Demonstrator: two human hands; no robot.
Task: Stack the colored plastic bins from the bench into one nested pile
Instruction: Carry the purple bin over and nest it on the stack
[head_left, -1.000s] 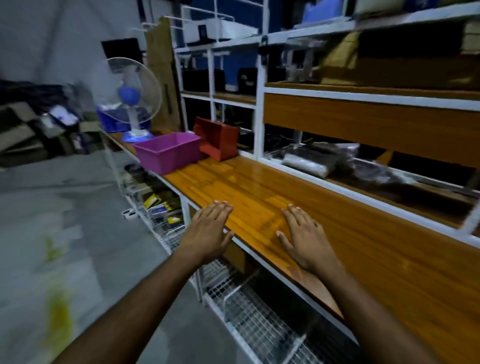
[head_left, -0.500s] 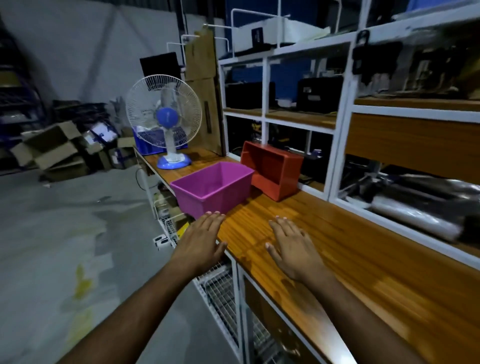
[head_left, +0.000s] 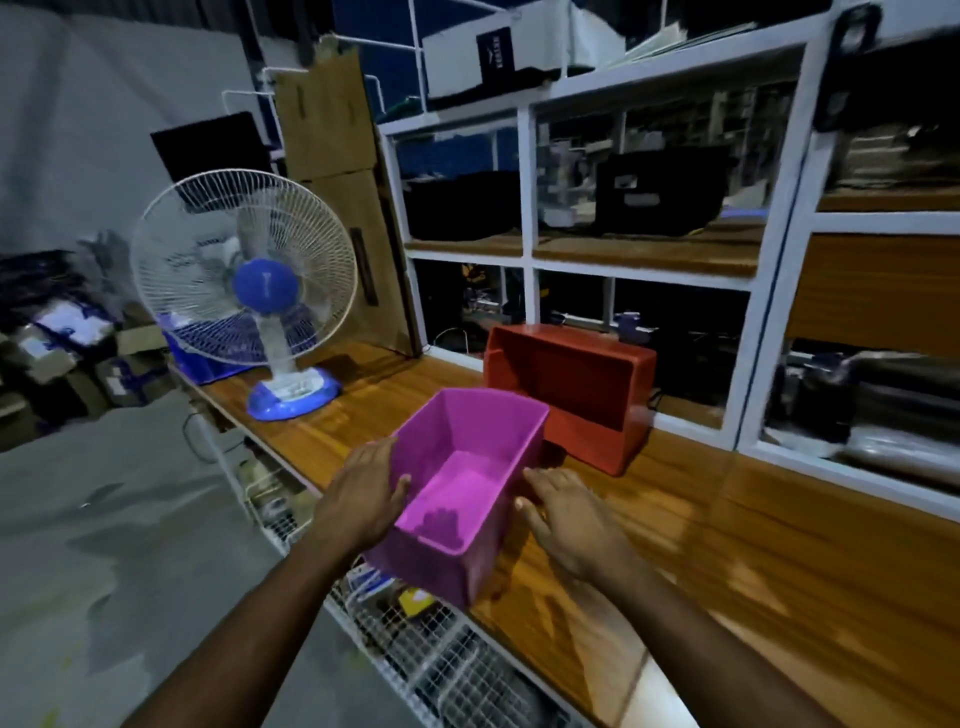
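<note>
Magenta bin sits at the worktop front edge, red bin on its side just behind. Left hand is on the left wall, thumb over the rim; right hand is spread beside the right wall, contact unclear. Grip both long walls evenly, lift level.

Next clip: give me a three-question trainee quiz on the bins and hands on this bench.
1. True or false: the red bin stands upright with its opening facing the ceiling.
2. Which hand has its thumb hooked over the purple bin's rim: A) left hand B) right hand?
3. Fill in: past the bins on the bench stands a blue and white ____.

Key: 1 false, it lies on its side, opening toward the camera. 2 A. 3 fan.
</note>
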